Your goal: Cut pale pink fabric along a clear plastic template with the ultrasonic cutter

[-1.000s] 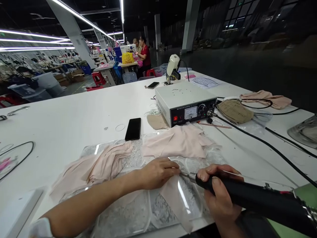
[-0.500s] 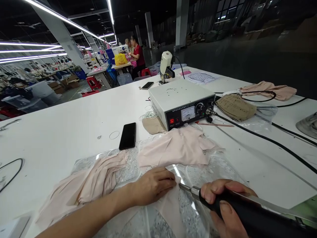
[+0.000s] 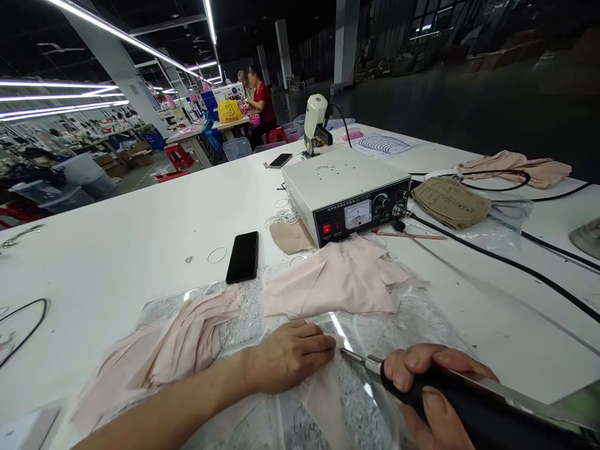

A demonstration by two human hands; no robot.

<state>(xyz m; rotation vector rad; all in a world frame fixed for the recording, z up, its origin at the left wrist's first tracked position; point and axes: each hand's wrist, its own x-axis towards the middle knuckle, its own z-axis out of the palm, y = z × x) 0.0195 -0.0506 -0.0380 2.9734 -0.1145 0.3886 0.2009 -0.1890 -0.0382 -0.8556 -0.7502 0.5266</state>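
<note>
My left hand (image 3: 295,355) rests on the clear plastic sheet (image 3: 375,400), its fingers closed on the upper end of a thin, pale pink fabric piece (image 3: 323,406). My right hand (image 3: 434,381) is wrapped round the black handle of a handheld ultrasonic welder (image 3: 464,403). Its metal tip points left and sits at the fabric's edge, just right of my left fingertips; I cannot tell whether it touches. Left of my forearm lies a fanned stack of pink fabric pieces (image 3: 187,344). Beyond my hands is another pile of pink fabric (image 3: 335,281).
A control box (image 3: 344,187) with a lit red switch stands behind the pile, its black cable (image 3: 506,262) running right. On the white table are a black phone (image 3: 242,257), a second phone (image 3: 280,160), brown fabric pieces (image 3: 452,203) and a cream-coloured device (image 3: 315,122). People sit at sewing machines beyond.
The view has shifted very slightly. Both hands keep their grips, and the welder tip stays close to the fabric edge beside my left fingertips.
</note>
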